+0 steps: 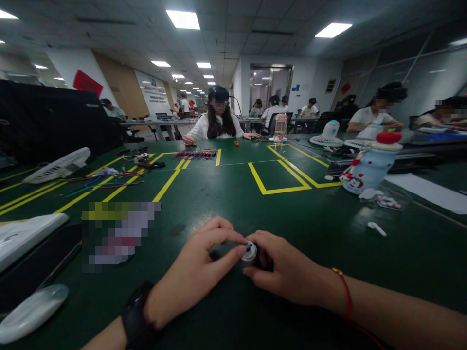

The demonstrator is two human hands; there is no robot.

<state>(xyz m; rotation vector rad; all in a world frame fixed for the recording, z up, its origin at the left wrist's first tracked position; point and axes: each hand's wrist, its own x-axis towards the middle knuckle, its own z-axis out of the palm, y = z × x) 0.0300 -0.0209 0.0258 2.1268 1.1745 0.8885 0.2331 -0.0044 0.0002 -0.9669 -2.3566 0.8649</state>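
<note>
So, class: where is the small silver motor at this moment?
In the head view, the small silver motor sits low and centre, pinched between the left hand and right hand above the green table.

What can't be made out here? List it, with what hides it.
Head view only:
- Small metal cylinder: its lower half hidden by left hand and right hand.
- Item left of the hands: pixelated patch.
- White earbud-like piece: too small.

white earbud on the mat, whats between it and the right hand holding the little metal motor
Nothing: in the head view, only bare green mat lies between the white earbud and the right hand, which grips the small metal motor.
</note>
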